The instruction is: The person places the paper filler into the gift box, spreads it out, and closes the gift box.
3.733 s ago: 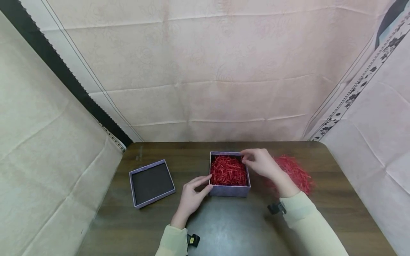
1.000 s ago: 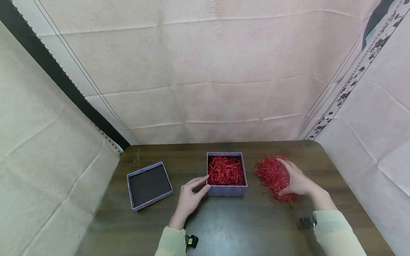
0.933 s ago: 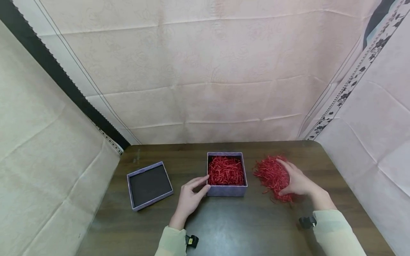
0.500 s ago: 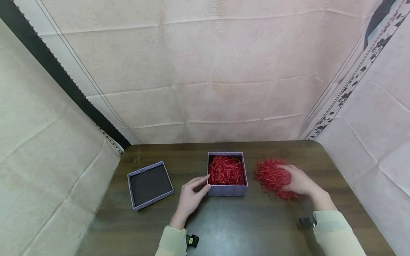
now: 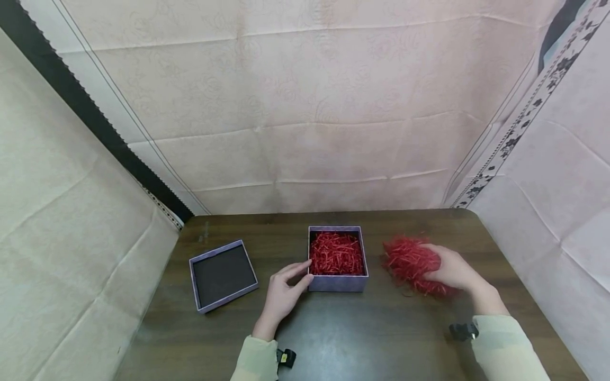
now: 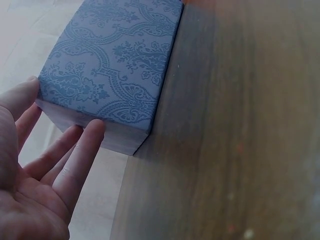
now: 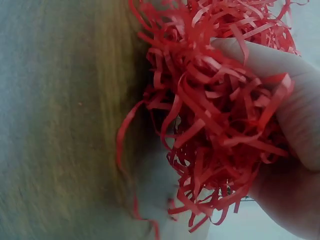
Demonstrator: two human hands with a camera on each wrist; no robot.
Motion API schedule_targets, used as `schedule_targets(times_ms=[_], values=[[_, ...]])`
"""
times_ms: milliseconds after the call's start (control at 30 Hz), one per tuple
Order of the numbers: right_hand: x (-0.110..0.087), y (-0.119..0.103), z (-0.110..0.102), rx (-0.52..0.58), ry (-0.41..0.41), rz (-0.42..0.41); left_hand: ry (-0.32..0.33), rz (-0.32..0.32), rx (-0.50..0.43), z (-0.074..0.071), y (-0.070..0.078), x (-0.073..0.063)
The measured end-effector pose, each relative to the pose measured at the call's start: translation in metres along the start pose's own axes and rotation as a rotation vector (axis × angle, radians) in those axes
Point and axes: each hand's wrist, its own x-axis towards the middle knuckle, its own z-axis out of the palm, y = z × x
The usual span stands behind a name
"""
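Observation:
A purple patterned box [image 5: 338, 284] filled with shredded red paper [image 5: 335, 254] stands upright at mid-table. My left hand [image 5: 281, 296] is at its near left corner; in the left wrist view the nearly straight fingertips touch the box [image 6: 110, 60] at its edges. To the right, my right hand [image 5: 450, 267] grips a loose clump of shredded red paper [image 5: 410, 259]. The right wrist view shows strips of shredded paper [image 7: 215, 115] bunched against the thumb and palm, covering most of the fingers. A few strands hang down by the wood.
A box lid [image 5: 224, 278] with a purple rim lies inside-up on the left side of the brown wooden table [image 5: 362, 338]. Pale cloth [image 5: 305, 106] hangs behind and on both sides of the table. Each wrist carries a small black camera.
From lifting off the box's right rim, my right hand moved right to the loose shredded paper, closed its fingers on it and drew slightly back. The left hand stays at the box.

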Motion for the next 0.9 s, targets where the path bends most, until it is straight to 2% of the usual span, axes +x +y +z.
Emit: schedule_targets(times_ms=[300,667,900], values=[[-0.006,-0.013,-0.019,0.024,0.049,-0.014,-0.003,-0.005,-0.015,0.0,0.001,0.0],[-0.007,-0.035,-0.046,-0.04,0.076,0.019,0.001,0.0,-0.002,0.0,0.001,0.0],[-0.005,-0.048,-0.058,-0.042,0.096,0.026,-0.004,-0.018,-0.003,0.0,0.002,-0.001]])
